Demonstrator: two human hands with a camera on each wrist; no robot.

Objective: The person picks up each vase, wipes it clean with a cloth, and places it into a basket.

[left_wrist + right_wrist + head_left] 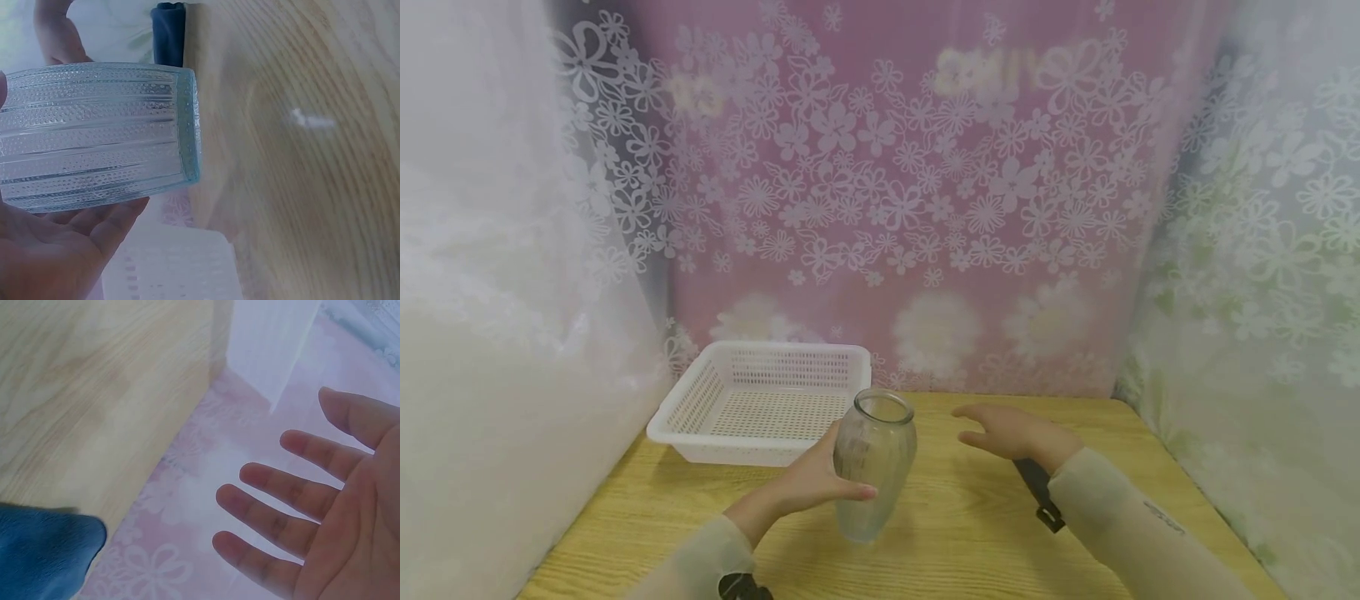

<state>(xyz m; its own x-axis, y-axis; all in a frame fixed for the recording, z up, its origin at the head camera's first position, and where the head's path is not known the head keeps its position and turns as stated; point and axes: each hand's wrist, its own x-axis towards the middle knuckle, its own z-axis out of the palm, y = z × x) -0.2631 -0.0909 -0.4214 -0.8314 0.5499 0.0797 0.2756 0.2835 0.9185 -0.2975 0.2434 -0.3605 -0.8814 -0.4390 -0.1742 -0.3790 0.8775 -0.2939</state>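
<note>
My left hand (808, 483) grips a clear glass vase (876, 467) by its side, the thumb across the front and the other fingers behind it. The vase is mouth up, with a slight lean in the head view. Close up in the left wrist view, the vase (100, 134) shows lengthwise ribs and bumpy texture, and the left hand's fingers (122, 225) lie along it. My right hand (1015, 433) hovers over the table to the right of the vase, holding nothing. In the right wrist view the right hand (337, 519) has its fingers spread and gently bent.
A white perforated plastic basket (700, 450) stands at the back left of the wooden table (970, 542), right behind the left hand. Flowered sheets hang at the back (910, 183) and both sides. A dark strap (1041, 496) dangles below the right wrist.
</note>
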